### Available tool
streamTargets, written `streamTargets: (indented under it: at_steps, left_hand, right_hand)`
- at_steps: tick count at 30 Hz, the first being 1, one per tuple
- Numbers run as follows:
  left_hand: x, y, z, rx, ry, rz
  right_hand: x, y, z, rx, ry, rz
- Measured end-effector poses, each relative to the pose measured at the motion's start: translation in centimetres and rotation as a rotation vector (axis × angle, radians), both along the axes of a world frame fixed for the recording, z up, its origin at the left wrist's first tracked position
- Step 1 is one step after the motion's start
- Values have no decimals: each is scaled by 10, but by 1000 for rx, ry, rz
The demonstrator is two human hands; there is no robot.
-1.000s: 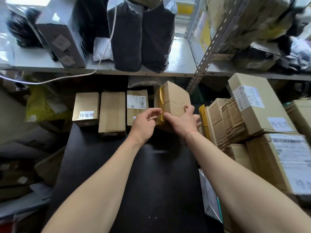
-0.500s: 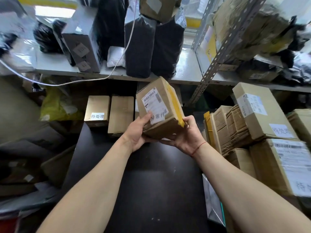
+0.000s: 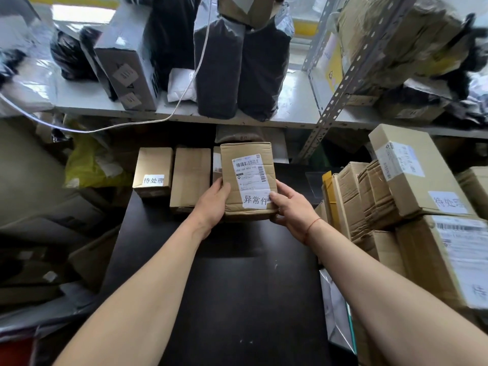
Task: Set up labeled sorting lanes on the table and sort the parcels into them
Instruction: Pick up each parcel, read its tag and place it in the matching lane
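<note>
I've got both hands clamped on a small brown cardboard parcel (image 3: 247, 180) labelled 异常件, left hand (image 3: 212, 204) and right hand (image 3: 289, 207) gripping its sides, over the black table's (image 3: 237, 286) far end.

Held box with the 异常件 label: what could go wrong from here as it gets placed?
1. The held box reads 异常件, while the far-left box in the row reads 待处理; setting it into that row would likely mix categories.
2. Both hands, left hand and right hand, grip only its lower corners, so it might tip.
3. The table is crowded at the back; lowering it may shove the plain box.
</note>
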State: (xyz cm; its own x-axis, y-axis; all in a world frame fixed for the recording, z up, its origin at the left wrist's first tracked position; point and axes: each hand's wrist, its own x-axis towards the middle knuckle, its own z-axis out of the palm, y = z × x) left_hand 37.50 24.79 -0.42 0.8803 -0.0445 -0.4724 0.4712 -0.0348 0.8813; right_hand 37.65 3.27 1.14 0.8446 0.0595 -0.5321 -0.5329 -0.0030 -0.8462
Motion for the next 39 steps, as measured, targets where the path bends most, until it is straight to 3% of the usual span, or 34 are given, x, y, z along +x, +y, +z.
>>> streamTargets:
  at_steps: [14,20,27,32,39]
  left_hand:
    - [-14,21,8,9,-36,88]
    - [-50,22,38,-29,-83,124]
    - [-112,8,72,-7,-145,188]
    - [-167,2,104,29,-165,271]
    - [-269,-47,154,59,-162,253]
  right_hand:
    - [-24,12,22,-61,-19,11]
    - [-64,14,50,-82,-71,17]
    - [-118,8,82,-66,-160,-11]
    - [-160,-1,104,-18,-196,108]
    - [-220,-72,127,110,-233,319]
